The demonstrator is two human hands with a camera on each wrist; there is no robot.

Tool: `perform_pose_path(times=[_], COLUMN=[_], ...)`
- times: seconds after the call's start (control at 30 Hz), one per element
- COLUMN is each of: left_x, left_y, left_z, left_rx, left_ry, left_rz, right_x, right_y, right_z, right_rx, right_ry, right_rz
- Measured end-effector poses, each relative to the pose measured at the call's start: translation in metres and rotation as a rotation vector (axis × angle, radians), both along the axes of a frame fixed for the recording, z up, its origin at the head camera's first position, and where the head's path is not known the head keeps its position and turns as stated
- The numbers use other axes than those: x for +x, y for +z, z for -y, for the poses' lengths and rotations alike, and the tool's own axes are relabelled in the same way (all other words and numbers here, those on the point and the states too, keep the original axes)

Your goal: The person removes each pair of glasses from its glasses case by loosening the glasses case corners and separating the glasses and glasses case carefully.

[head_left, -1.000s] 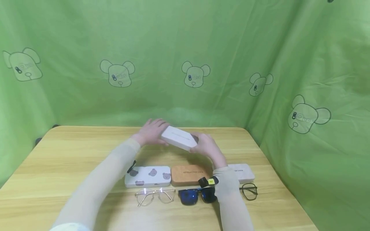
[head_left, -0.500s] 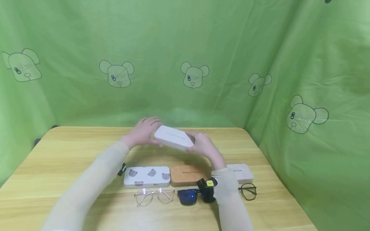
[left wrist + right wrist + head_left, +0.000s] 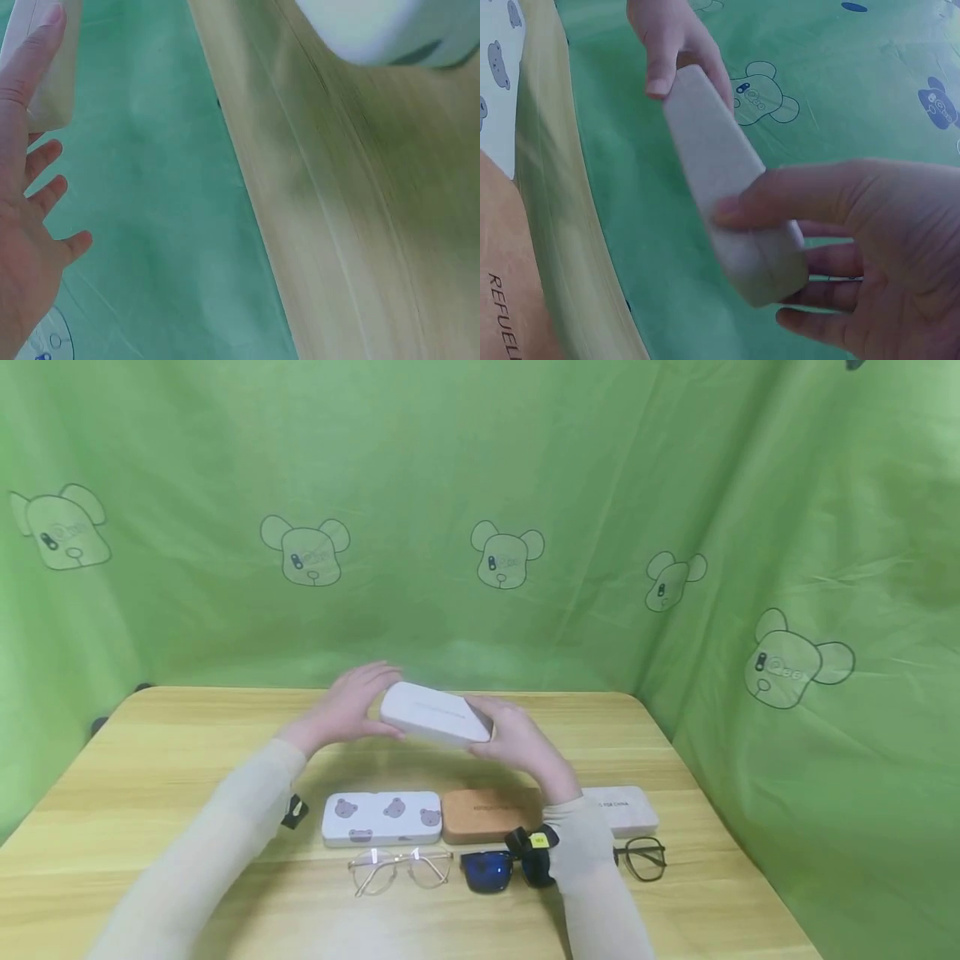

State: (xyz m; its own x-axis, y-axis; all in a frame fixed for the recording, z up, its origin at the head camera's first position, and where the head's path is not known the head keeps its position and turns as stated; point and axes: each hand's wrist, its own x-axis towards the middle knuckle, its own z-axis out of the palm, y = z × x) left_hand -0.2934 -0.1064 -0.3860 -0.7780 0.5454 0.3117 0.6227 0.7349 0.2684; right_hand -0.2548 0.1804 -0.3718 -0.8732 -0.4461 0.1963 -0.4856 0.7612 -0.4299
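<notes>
Between my two hands a white glasses case (image 3: pixel 433 710) is held above the table, tilted down toward its right end. My left hand (image 3: pixel 339 708) holds its left end, with the thumb along the near side, as the left wrist view shows on the case (image 3: pixel 56 82). At the other end my right hand (image 3: pixel 522 745) grips the case, its thumb lying across the long side of the case (image 3: pixel 712 157) and the fingers behind. The case looks closed, and its inside is hidden.
Below the hands stand a bear-print glasses case (image 3: pixel 381 818), an orange-brown case (image 3: pixel 487 816) and a white case (image 3: pixel 630 810) in a row. Before them lie clear glasses (image 3: pixel 401 870), blue-lensed sunglasses (image 3: pixel 487 872) and black-framed glasses (image 3: pixel 647 860). The right forearm partly covers the sunglasses.
Both hands have shifted left with the white glasses case, the left hand farther than the right. The cases and glasses on the table stay where they were.
</notes>
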Motion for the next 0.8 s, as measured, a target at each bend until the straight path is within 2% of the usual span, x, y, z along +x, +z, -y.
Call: perform_pose_path(times=[0.23, 0.4, 0.8], left_x=[0.013, 0.023, 0.048], left_y=[0.000, -0.002, -0.003], left_z=[0.017, 0.026, 0.049], left_rx=[0.066, 0.079, 0.121], left_ry=[0.008, 0.013, 0.064], left_rz=[0.011, -0.020, -0.002], right_x=[0.004, 0.009, 0.021], right_y=[0.002, 0.001, 0.004], right_z=[0.011, 0.016, 0.036], right_rx=[-0.005, 0.005, -0.014], right_ry=[0.081, 0.101, 0.152], right_rz=[-0.068, -0.055, -0.020])
